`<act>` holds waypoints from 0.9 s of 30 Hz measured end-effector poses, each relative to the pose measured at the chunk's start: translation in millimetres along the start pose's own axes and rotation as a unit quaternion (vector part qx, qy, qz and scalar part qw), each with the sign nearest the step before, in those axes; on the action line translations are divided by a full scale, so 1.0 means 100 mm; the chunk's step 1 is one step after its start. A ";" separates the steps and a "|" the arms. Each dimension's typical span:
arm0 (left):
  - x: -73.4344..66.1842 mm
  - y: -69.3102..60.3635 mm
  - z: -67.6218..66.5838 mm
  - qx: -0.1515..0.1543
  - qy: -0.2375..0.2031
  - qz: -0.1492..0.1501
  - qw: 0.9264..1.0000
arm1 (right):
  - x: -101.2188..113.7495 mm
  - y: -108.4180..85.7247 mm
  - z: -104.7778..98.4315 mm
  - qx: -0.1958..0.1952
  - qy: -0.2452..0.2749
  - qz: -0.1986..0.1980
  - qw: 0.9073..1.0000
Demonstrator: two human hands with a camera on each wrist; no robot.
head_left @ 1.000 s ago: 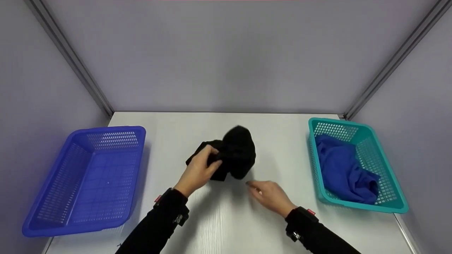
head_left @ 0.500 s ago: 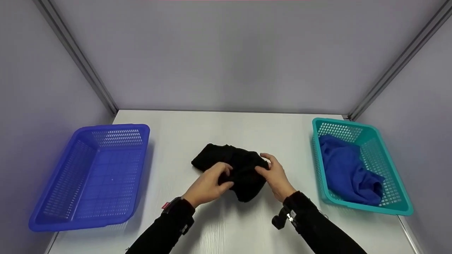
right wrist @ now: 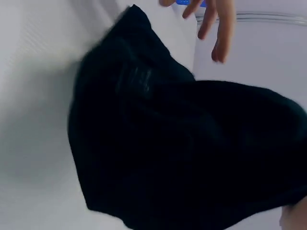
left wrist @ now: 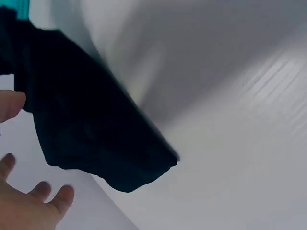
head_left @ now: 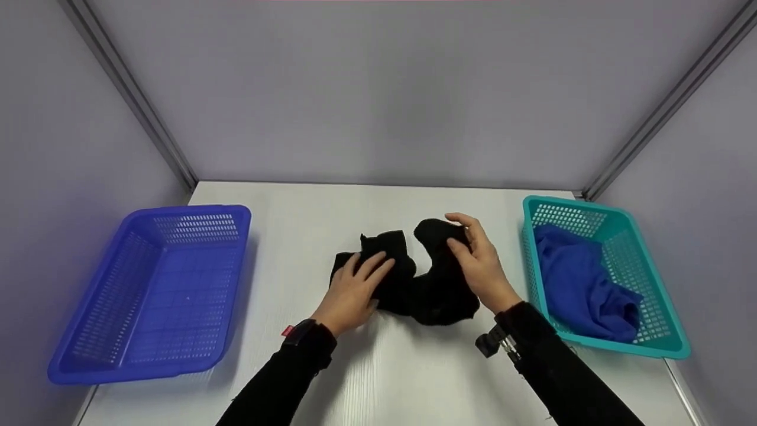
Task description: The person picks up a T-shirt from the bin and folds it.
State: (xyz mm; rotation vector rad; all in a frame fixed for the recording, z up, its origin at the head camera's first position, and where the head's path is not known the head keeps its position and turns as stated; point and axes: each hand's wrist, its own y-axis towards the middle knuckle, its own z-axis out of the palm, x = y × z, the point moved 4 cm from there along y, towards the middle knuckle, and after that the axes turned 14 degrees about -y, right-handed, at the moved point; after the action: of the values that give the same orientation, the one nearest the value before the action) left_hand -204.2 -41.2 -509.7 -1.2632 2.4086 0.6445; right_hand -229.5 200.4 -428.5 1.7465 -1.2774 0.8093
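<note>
A crumpled black cloth (head_left: 446, 290) sits in the middle of the white table, part of it raised on the right. My right hand (head_left: 488, 275) grips that raised part between thumb and fingers; in the right wrist view the cloth (right wrist: 144, 134) covers most of the picture and little of this hand (right wrist: 295, 215) shows. Over the cloth's left part, my left hand (head_left: 349, 299) spreads its fingers. The left wrist view has its fingertips (left wrist: 62, 199) apart from each other beside the cloth (left wrist: 91, 115), gripping nothing.
A blue plastic basket (head_left: 233, 284) stands on the left of the table (head_left: 378, 378). On the right is a teal basket (head_left: 656, 296) with a blue cloth (head_left: 576, 290) inside. Grey panels (head_left: 378, 89) rise behind and at both sides.
My right hand first came to the black cloth, then moved up and right with its right part. My left hand went from pinched to spread fingers. The cloth lies wider, its shape changed.
</note>
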 end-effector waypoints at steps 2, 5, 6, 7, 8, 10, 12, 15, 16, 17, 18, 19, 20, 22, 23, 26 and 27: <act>0.02 0.05 0.08 0.038 0.014 -0.009 0.999 | 0.08 0.00 0.01 0.028 0.008 -0.025 0.999; 0.06 0.07 0.22 0.100 0.060 -0.027 0.993 | 0.17 0.01 -0.01 0.052 0.021 -0.047 0.997; 0.07 0.06 0.25 0.111 0.079 -0.029 0.990 | 0.18 0.02 -0.02 0.052 0.022 -0.051 0.997; 0.08 0.04 0.27 0.116 0.097 -0.031 0.988 | 0.20 0.03 -0.04 0.046 0.020 -0.053 0.997; 0.10 0.03 0.27 0.116 0.114 -0.030 0.986 | 0.20 0.04 -0.07 0.036 0.013 -0.054 0.998; 0.12 -0.01 0.22 0.095 0.133 -0.027 0.986 | 0.17 0.06 -0.14 0.002 -0.016 -0.051 0.999; 0.16 -0.03 0.12 0.058 0.147 -0.020 0.987 | 0.10 0.08 -0.23 -0.037 -0.046 -0.036 0.998; 0.21 -0.06 -0.11 -0.020 0.168 -0.002 0.986 | -0.04 0.08 -0.34 -0.085 -0.077 0.001 0.993; 0.22 -0.06 -0.18 -0.051 0.180 0.007 0.982 | -0.09 0.08 -0.38 -0.098 -0.082 0.014 0.992; 0.23 -0.06 -0.26 -0.082 0.190 0.015 0.978 | -0.14 0.07 -0.41 -0.110 -0.084 0.026 0.990; 0.24 -0.06 -0.33 -0.111 0.202 0.024 0.973 | -0.19 0.07 -0.43 -0.122 -0.087 0.038 0.988; 0.24 -0.06 -0.38 -0.135 0.211 0.034 0.968 | -0.23 0.06 -0.46 -0.131 -0.087 0.051 0.986; 0.24 -0.06 -0.42 -0.153 0.216 0.047 0.963 | -0.27 0.06 -0.48 -0.139 -0.086 0.064 0.984; 0.22 -0.08 -0.45 -0.153 0.216 0.079 0.961 | -0.36 0.04 -0.51 -0.134 -0.084 0.088 0.984; 0.21 -0.09 -0.44 -0.135 0.208 0.096 0.964 | -0.40 0.04 -0.52 -0.121 -0.083 0.100 0.984; 0.18 -0.17 -0.30 -0.024 0.146 0.114 0.982 | -0.55 0.02 -0.47 -0.044 -0.082 0.142 0.985; 0.18 -0.20 -0.24 0.020 0.108 0.097 0.989 | -0.60 0.00 -0.44 -0.015 -0.095 0.153 0.984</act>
State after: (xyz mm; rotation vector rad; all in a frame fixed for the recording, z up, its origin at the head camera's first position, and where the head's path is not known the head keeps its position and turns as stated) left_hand -199.3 -76.6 -503.3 -1.1426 2.7342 0.5309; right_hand -248.1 266.1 -458.9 1.6564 -1.7060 0.8021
